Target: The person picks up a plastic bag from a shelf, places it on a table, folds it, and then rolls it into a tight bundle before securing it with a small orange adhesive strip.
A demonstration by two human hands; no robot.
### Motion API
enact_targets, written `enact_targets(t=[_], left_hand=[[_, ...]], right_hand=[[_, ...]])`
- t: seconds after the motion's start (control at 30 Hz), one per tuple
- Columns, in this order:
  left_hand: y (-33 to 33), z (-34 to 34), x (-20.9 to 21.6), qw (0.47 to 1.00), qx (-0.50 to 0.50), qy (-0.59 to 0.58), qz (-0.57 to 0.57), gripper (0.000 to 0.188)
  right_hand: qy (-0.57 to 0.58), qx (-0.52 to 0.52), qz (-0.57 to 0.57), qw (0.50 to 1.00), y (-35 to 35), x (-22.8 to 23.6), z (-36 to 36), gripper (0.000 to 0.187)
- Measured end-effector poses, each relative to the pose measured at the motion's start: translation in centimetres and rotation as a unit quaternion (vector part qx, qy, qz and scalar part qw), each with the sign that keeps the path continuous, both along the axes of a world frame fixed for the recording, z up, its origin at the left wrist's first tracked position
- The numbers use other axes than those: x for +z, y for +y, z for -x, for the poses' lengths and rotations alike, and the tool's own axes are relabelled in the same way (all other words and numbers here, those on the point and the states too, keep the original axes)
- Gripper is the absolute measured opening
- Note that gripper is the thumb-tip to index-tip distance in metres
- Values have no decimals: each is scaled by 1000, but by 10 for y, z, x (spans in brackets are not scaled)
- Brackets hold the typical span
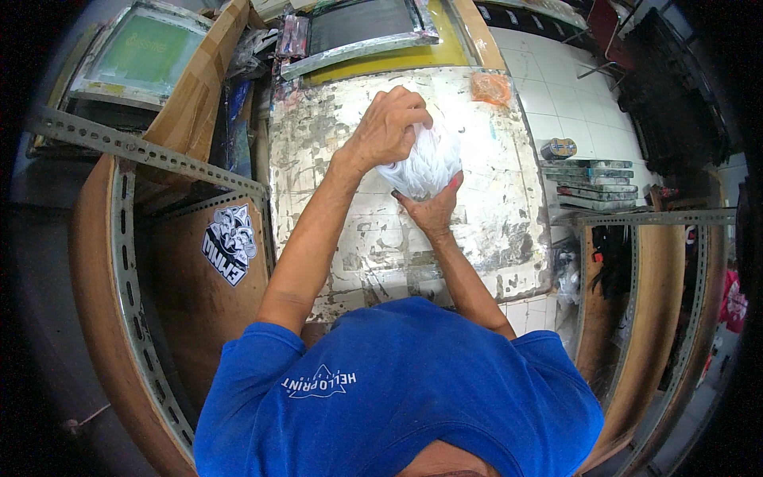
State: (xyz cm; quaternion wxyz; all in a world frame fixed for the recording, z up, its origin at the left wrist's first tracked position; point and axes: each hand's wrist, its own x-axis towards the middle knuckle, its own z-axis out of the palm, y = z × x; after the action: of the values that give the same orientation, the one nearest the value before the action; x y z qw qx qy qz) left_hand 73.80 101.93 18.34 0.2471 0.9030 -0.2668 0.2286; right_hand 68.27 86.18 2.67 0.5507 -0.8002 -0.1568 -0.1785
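Note:
A crumpled, bulging white plastic bag [425, 159] is between my hands, over the far middle of a worn table [381, 246] whose pale surface is stained and peeling. My left hand [391, 131] grips the bag at its upper left, fingers curled inward. At the near side, my right hand [433, 211] cups the lower end, thumb to the left and fingers to the right. What the bag contains, if anything, cannot be made out. An orange plastic packet [491, 89] lies at the table's far right corner, apart from both hands.
Beyond the table lie a dark screen-printing frame [362, 36] and a yellow panel [445, 48]. At the far left, a green-meshed frame [151, 52] stands by cardboard [195, 91]. Metal-framed shelving [151, 294] flanks me. Stacked slabs [596, 187] and a tin [559, 149] are right.

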Motion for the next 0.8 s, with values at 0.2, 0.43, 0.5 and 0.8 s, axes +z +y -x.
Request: enact_targets(t=[0.2, 0.43, 0.5, 0.8], left_hand=[[-1, 0, 2, 1000, -6, -19, -18, 20], [4, 2, 5, 996, -24, 18, -79, 24], [3, 3, 4, 994, -30, 38, -97, 26], [-17, 5, -2, 985, 20, 94, -145, 21]], right_hand=[[35, 0, 25, 999, -2, 4, 1, 127], [17, -2, 27, 999, -1, 3, 1, 125], [14, 4, 21, 1000, -2, 6, 0, 125], [16, -10, 34, 999, 0, 20, 1, 120]])
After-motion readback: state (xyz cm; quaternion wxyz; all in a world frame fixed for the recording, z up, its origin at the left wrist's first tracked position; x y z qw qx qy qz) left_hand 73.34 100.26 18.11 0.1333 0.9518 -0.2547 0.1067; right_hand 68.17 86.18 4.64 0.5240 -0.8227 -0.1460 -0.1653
